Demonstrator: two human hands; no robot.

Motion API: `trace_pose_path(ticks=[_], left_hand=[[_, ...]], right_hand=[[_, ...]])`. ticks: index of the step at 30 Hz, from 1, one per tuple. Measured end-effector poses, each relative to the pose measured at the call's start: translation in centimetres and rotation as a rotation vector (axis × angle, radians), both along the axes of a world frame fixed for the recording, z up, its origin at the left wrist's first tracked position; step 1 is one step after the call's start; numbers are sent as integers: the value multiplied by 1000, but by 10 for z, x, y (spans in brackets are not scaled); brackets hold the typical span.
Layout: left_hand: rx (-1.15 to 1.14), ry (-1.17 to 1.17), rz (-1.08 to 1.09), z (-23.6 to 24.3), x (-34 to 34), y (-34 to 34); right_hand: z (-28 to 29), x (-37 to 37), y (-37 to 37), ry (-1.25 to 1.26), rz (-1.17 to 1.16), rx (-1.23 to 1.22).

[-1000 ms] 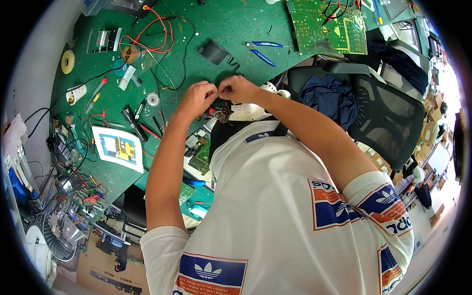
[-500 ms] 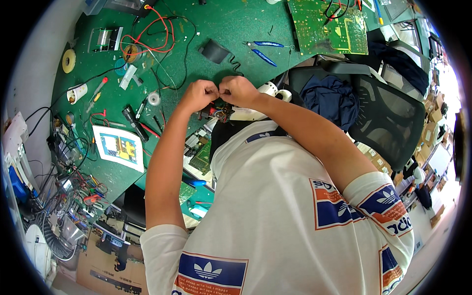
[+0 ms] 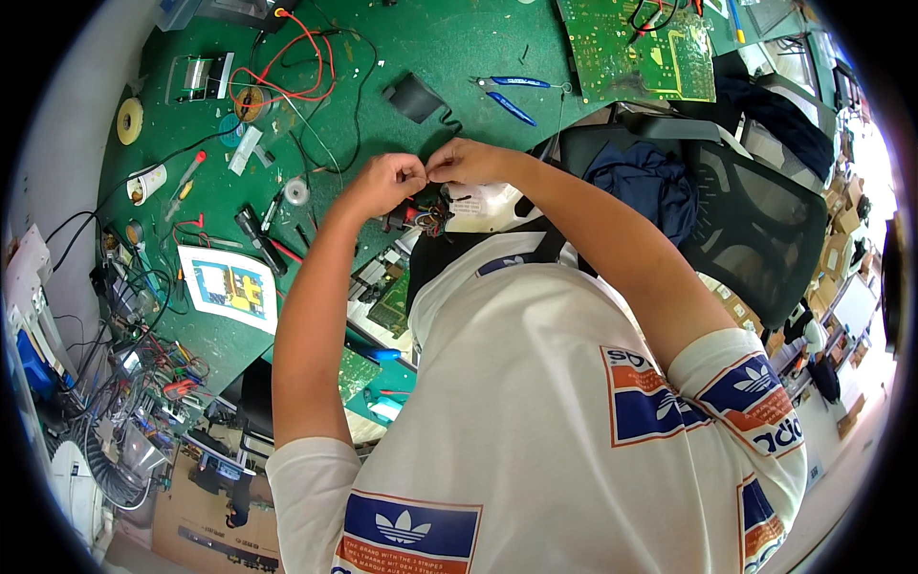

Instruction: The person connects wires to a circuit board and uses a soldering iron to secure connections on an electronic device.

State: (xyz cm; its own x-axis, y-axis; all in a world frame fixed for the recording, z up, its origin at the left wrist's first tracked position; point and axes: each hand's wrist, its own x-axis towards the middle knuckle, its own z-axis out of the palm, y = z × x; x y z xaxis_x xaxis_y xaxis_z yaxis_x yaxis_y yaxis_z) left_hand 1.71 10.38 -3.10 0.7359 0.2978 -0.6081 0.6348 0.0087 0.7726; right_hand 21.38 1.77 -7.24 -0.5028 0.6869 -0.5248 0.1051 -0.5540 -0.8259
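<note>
Both hands meet above the table's near edge, fingertips almost touching. My left hand (image 3: 389, 184) is closed in a pinch, and my right hand (image 3: 469, 162) pinches just beside it. Whatever sits between the fingertips is too small to make out. Right below them is a white plastic housing (image 3: 486, 207) with a printed label, lying against my lap and partly covered by my right forearm. From its left end comes a bunch of red and dark wires and parts (image 3: 421, 217). Beyond my hands a black block (image 3: 415, 98) with a coiled cord lies on the table.
Blue-handled cutters (image 3: 513, 97) and a large green circuit board (image 3: 641, 53) lie on the green table (image 3: 459, 43). Leftward are red test leads (image 3: 325, 72), a black flashlight (image 3: 258, 239), a printed sheet (image 3: 228, 287) and a paper cup (image 3: 145, 185). A black chair (image 3: 751, 220) stands at right.
My right hand and forearm have shifted slightly up. The white housing has turned, so its labelled face shows and its rounded right part is out of sight. Both hands remain pinched together.
</note>
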Motion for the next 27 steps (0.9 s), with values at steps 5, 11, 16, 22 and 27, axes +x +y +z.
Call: trace_pose_path(ticks=[5,11,16,22,27], left_hand=[[72,-45,9,7,-2,-3],[92,-101,19,9,-3,-1],[63,-95,26,9,-2,-1],[39,-78,19,5,-4,0],[-2,-47,0,-4,-7,2]], right_hand=[[1,3,13,15,146,-171],[0,2,15,4,157,-189],[5,6,16,35,161,-224],[0,4,14,24,166,-166],[5,-4,8,-167,176,121]])
